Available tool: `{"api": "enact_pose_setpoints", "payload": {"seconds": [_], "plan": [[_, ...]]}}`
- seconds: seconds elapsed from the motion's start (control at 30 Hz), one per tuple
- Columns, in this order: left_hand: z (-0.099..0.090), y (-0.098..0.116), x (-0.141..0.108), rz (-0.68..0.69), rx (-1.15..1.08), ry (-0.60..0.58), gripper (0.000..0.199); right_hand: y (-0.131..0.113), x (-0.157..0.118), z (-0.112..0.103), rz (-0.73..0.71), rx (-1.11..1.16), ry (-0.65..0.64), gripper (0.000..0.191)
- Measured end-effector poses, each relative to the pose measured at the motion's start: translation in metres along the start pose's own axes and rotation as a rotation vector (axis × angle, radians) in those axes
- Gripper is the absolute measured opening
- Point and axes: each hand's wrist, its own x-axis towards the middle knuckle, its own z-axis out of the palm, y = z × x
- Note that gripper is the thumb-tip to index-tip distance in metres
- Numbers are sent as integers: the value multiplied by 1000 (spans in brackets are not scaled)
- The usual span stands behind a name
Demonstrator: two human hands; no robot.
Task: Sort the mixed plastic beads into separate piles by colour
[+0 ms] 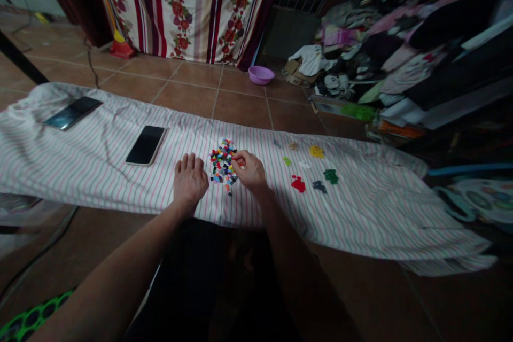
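A pile of small mixed-colour pieces (pixel 223 164) lies on the striped cloth (pixel 248 208); they look like beads or buttons, too small to tell which. My left hand (pixel 189 177) rests flat on the cloth just left of the pile, fingers stretched out. At the pile's right edge my right hand (pixel 250 170) has thumb and forefinger pinched together; what is between them cannot be made out. Further right lie single-colour groups: red pieces (pixel 298 184), dark grey pieces (pixel 319 187), green pieces (pixel 331 176), yellow pieces (pixel 316 152), white pieces (pixel 304 164), lime pieces (pixel 286 161) and tan pieces (pixel 294 146).
A phone (pixel 146 145) lies left of my left hand, and a second dark phone-like device (pixel 72 113) is further left. Beyond the cloth, a purple basin (pixel 261 75) stands on the tiled floor. Heaped clothes (pixel 385 37) fill the back right. A floral curtain (pixel 188 5) hangs behind.
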Motion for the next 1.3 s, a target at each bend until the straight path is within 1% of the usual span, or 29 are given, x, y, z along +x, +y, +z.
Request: {"api": "enact_pose_setpoints", "payload": {"seconds": [0.23, 0.43, 0.57, 0.67, 0.73, 0.9, 0.97, 1.07, 1.1, 1.17, 1.3], "plan": [[4, -1, 0, -3, -17, 14, 33, 8, -11, -16, -1, -28, -1, 7], [3, -2, 0, 5, -10, 13, 34, 19, -22, -26, 19, -20, -9, 17], [2, -1, 0, 10, 0, 22, 33, 27, -28, -32, -20, -14, -10, 23], [1, -1, -1, 6, 4, 19, 32, 32, -31, -40, -6, -19, 15, 23], [0, -1, -1, 9, 0, 19, 32, 37, -34, -48, 9, -22, 53, 22], [1, -1, -1, 13, -33, 23, 33, 56, -43, -84, 99, -16, 171, 23], [1, -2, -1, 10, -53, 25, 34, 67, -49, -99, 183, 3, 217, 27], [-1, -1, -1, 9, -58, 24, 34, 86, -60, -120, 354, 36, 301, 34], [-1, -1, -1, 10, -54, 21, 34, 92, -63, -125, 392, 24, 318, 34], [-3, 0, -1, 10, -44, 10, 35, 102, -70, -135, 440, -12, 327, 30], [-3, 1, -1, 8, -25, 3, 35, 118, -80, -145, 470, -44, 308, 25]]}}
